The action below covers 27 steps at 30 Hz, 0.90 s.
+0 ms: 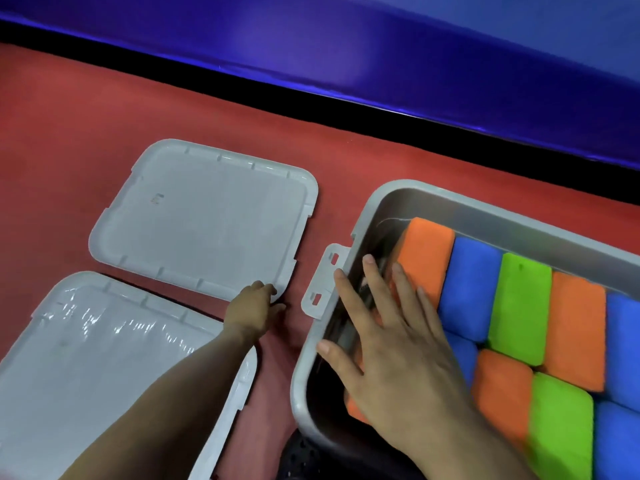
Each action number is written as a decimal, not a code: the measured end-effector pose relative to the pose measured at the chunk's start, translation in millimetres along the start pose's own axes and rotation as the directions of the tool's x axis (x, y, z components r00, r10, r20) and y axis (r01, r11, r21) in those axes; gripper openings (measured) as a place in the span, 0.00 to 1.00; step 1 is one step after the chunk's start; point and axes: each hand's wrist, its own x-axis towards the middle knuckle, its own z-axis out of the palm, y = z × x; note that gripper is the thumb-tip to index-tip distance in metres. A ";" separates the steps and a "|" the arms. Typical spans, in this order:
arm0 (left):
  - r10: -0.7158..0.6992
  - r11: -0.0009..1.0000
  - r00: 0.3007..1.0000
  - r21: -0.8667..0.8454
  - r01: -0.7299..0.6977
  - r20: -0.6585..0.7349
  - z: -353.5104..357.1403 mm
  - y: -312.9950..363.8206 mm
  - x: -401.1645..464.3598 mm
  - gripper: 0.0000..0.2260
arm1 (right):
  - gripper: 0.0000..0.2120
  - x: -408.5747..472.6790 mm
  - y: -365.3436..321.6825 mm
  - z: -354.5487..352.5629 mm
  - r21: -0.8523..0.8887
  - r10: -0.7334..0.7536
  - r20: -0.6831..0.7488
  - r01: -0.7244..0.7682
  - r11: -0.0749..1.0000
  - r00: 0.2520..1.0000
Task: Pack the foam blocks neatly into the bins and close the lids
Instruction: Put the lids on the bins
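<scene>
Grey bin [349, 344] on red floor at right, open, packed with upright orange, blue and green foam blocks [519, 306] in tight rows, tops roughly level with rim; latch flap [323, 282] hanging off left wall. Two grey lids off, lying inside-up to left: far lid [204, 220] flat beside bin, near lid [104, 375] just below it.
</scene>
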 end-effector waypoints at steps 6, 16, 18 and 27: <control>-0.078 0.995 0.993 0.050 0.082 -0.087 27.3 3.2 -4.1 0.09 | 0.36 -1.5 1.7 -5.5 0.063 -0.029 -0.022 0.030 0.998 0.999; 0.330 0.944 0.827 0.182 -0.276 -0.456 -64.4 0.7 -59.7 0.04 | 0.34 -7.3 -1.0 -28.5 0.057 -0.037 -0.028 0.038 0.998 0.999; 0.327 0.945 0.789 0.179 -0.274 -0.519 -98.8 8.1 -69.2 0.09 | 0.34 -10.1 -4.9 -37.5 0.066 -0.040 -0.020 0.041 0.997 0.999; 0.689 0.712 0.523 0.604 -0.359 -0.502 -246.0 33.9 -117.4 0.24 | 0.34 -38.5 -21.1 -109.7 0.067 -0.053 -0.145 0.063 0.996 0.988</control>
